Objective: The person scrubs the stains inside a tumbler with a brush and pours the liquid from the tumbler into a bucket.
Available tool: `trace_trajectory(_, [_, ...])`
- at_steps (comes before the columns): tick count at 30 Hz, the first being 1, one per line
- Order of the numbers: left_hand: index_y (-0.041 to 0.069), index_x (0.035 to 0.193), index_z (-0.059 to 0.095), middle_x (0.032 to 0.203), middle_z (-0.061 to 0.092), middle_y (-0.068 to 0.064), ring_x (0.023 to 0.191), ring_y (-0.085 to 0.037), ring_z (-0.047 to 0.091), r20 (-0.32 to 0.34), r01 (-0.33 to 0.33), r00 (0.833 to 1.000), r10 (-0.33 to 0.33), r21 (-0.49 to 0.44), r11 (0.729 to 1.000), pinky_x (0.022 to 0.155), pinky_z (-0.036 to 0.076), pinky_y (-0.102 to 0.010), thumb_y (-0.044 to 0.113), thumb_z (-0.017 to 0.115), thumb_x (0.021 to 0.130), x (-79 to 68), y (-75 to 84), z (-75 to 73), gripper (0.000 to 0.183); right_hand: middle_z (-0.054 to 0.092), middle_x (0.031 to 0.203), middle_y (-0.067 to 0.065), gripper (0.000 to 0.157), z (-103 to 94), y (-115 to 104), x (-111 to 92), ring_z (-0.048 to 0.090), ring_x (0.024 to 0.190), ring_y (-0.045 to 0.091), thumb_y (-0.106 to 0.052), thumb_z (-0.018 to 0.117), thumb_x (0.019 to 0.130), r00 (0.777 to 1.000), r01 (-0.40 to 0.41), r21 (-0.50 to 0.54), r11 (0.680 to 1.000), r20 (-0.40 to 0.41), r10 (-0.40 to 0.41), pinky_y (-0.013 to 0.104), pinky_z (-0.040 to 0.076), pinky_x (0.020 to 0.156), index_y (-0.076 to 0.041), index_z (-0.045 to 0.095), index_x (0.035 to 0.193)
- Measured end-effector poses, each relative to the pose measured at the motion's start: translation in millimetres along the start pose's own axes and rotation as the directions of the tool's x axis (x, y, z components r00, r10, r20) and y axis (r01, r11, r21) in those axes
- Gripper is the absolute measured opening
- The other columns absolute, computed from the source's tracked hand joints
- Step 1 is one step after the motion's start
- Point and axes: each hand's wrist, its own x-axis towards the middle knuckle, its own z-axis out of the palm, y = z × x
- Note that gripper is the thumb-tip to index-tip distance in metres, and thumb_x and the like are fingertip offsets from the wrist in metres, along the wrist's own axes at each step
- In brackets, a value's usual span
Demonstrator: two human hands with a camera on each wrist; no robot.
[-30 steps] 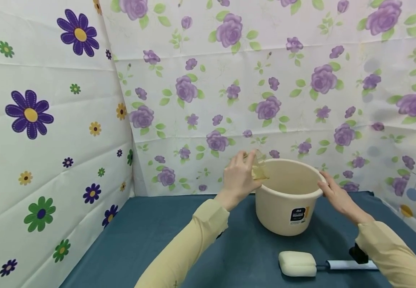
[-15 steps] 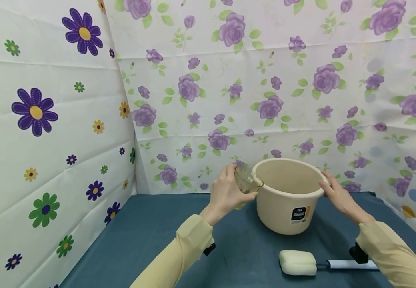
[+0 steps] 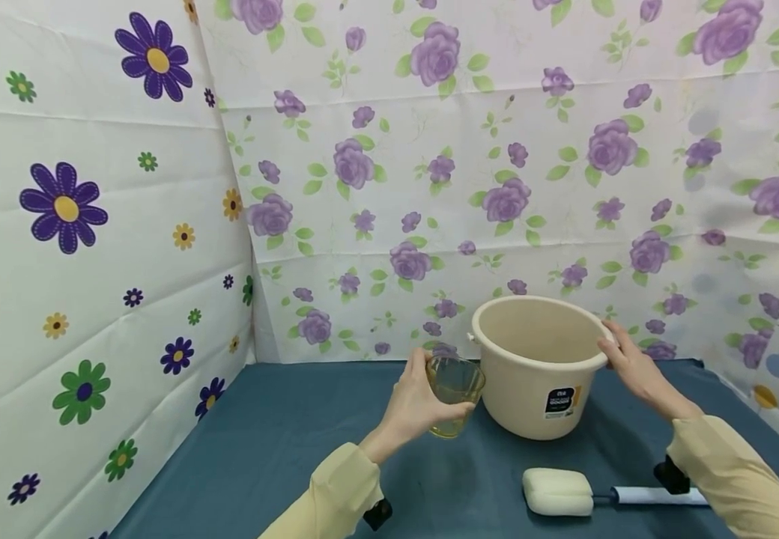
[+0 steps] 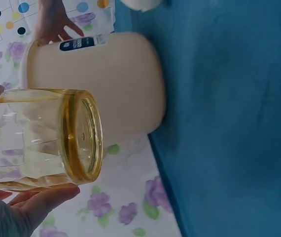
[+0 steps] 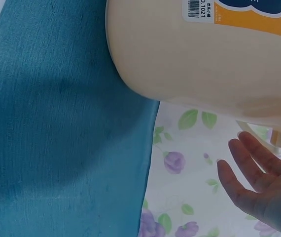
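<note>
My left hand [image 3: 415, 404] holds a clear yellow-tinted drinking glass [image 3: 455, 393], thumb on the near side and fingers on the far side. The glass leans slightly, just left of a beige plastic bucket [image 3: 531, 400]. Its thick base [image 4: 84, 136] faces out of the grip in the left wrist view. Whether it contains liquid, I cannot tell. On the bucket's right rim my right hand [image 3: 639, 374] has its thumb over the edge, while its fingers [image 5: 251, 170] spread along the outside near the handle [image 5: 263, 138]. The bucket stands upright; its floor is hidden.
A sponge brush with a white foam head [image 3: 558, 492] and a pale handle [image 3: 652, 495] lies in front of the bucket, partly behind the right sleeve. Blue cloth [image 3: 308, 442] covers the table. Flower-printed sheets [image 3: 376, 187] hang behind and at the sides.
My left hand has brought the glass from above the bucket's left rim down and leftward, turning it from tipped over to nearly upright. The right hand stays at the rim.
</note>
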Motion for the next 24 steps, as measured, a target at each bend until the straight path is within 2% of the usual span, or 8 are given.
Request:
trace_trajectory(8, [0.007, 0.113, 0.029, 0.096, 0.039, -0.009, 0.078, -0.019, 0.043, 0.091, 0.070, 0.994, -0.057, -0.147, 0.987, 0.058, 0.040, -0.033, 0.037, 0.081, 0.064, -18.3, -11.4, 11.1, 0.077, 0.023, 0.130, 0.038, 0.067, 0.5, 1, 0, 0.043, 0.103, 0.050, -0.045, 0.025, 0.098, 1.000, 0.015, 0.011, 1.000, -0.009, -0.015, 0.060, 0.032, 0.081, -0.003, 0.001, 0.144])
trace_trajectory(18, [0.008, 0.109, 0.030, 0.092, 0.039, -0.012, 0.077, -0.019, 0.040, 0.166, 0.089, 0.985, -0.053, -0.217, 0.972, 0.058, 0.037, -0.031, 0.029, 0.084, 0.063, -35.7, -24.0, 27.3, 0.074, 0.022, 0.132, 0.036, 0.068, 0.1, 1, 2, 0.042, 0.104, 0.049, -0.047, 0.026, 0.097, 1.000, 0.003, 0.012, 1.000, -0.006, -0.003, 0.061, 0.031, 0.081, -0.005, 0.001, 0.144])
trace_trajectory(24, [0.009, 0.107, 0.031, 0.095, 0.040, -0.012, 0.081, -0.021, 0.041, 0.210, 0.100, 0.976, -0.049, -0.238, 0.966, 0.061, 0.038, -0.032, 0.032, 0.084, 0.063, -42.6, -32.2, 34.0, 0.073, 0.022, 0.132, 0.037, 0.068, 0.3, 2, 0, 0.042, 0.105, 0.049, -0.047, 0.026, 0.097, 1.000, -0.005, 0.005, 1.000, -0.005, 0.005, 0.060, 0.032, 0.081, -0.004, 0.002, 0.144])
